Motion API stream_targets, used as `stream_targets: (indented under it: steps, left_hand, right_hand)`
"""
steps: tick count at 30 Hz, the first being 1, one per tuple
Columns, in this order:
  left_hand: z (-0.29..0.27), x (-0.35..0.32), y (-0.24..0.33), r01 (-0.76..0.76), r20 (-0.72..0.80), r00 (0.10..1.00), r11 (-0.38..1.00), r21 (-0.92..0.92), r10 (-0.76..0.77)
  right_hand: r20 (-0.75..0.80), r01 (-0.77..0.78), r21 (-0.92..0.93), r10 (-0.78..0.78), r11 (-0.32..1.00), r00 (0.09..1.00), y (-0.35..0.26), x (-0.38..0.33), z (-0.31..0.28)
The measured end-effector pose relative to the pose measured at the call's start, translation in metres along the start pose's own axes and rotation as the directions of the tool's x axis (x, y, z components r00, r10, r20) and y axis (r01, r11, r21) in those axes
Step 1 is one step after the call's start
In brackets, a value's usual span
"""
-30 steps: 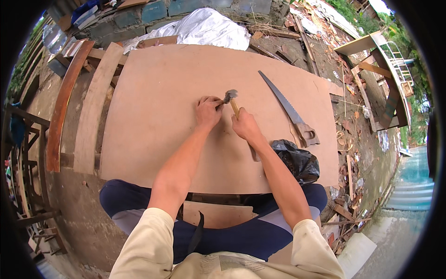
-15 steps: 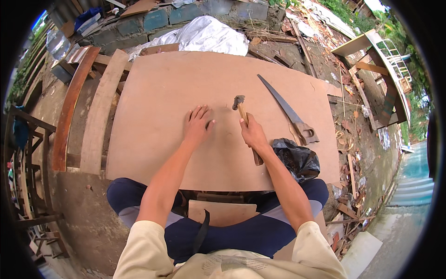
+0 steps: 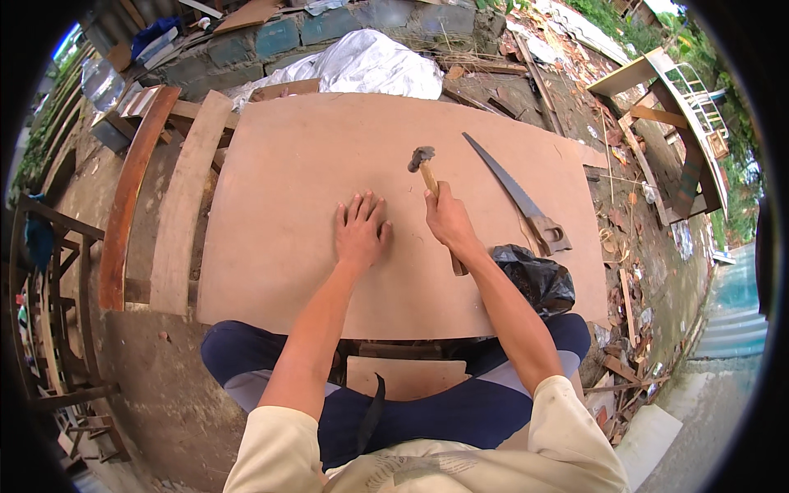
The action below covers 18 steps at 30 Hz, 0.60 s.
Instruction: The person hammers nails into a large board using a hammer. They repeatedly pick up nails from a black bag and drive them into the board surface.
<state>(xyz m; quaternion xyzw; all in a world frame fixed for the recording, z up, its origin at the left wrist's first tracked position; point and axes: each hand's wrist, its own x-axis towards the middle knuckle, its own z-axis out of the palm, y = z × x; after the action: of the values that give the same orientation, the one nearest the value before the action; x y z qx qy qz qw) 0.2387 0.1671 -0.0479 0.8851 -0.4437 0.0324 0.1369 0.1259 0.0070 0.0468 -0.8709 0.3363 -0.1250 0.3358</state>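
Observation:
A hammer (image 3: pixel 430 174) with a dark metal head and a wooden handle is in my right hand (image 3: pixel 449 218), fingers wrapped round the grip. Its head points away from me, above a large brown board (image 3: pixel 279 164). My left hand (image 3: pixel 360 230) lies palm down on this board, fingers spread, holding nothing. To the right of the hammer lies a handsaw (image 3: pixel 514 194), its wooden handle toward me. Beside my right forearm sits a crumpled black plastic bag (image 3: pixel 536 279), partly behind the arm.
Two long planks, one reddish (image 3: pixel 138 197) and one pale (image 3: pixel 187 205), lie left of the board. A silvery sheet (image 3: pixel 382 66) and a low block wall (image 3: pixel 329 29) are beyond it. Wood scraps litter the ground at right, near an overturned wooden piece of furniture (image 3: pixel 682 131).
The hammer and my right hand have risen slightly away from me. My left hand has shifted a little to the right on the board. The whole view has moved slightly.

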Motion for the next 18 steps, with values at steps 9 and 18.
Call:
stream_targets:
  steps: [9, 18]
  left_hand:
    - [-0.006, 0.003, 0.007, 0.004, 0.001, 1.0, 0.999, -0.048, -0.004]
    - [-0.002, -0.001, -0.011, 0.024, -0.053, 0.998, 0.999, -0.041, -0.026]
  right_hand:
    - [-0.165, 0.043, 0.025, -0.038, 0.999, 0.986, 0.015, -0.005, 0.012]
    - [-0.283, 0.178, 0.246, -0.106, 0.953, 0.953, -0.048, -0.018, -0.023]
